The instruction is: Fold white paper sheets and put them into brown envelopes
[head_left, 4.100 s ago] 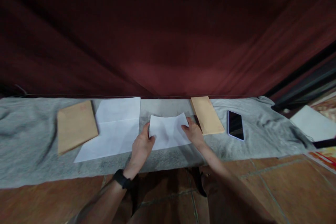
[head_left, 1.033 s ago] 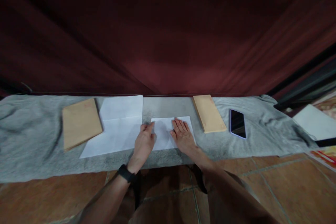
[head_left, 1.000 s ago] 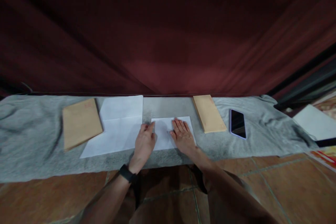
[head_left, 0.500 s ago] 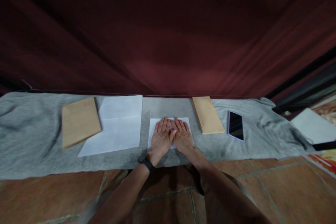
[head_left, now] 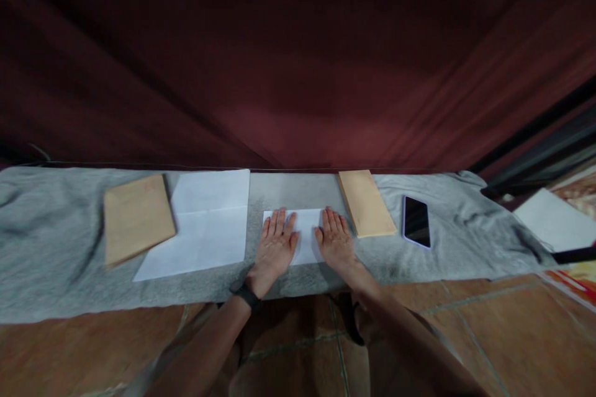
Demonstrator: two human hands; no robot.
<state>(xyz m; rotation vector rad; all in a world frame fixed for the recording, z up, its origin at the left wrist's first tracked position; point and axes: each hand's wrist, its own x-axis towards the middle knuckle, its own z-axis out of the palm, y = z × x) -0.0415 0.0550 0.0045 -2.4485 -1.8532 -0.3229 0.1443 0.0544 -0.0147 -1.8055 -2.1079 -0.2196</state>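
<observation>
Head view: left hand [head_left: 275, 249] and right hand [head_left: 337, 245] lie flat on the small paper [head_left: 306, 240], grip released; uneven pressure could skid it across the loose cloth [head_left: 293, 191].

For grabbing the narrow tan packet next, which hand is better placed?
Probably the right hand: it lies flat on the small white sheet, near the narrow tan packet; the left hand sits farther away.

The paper sheet [head_left: 307, 237] looks matt, the cloth [head_left: 465, 229] soft.
</observation>
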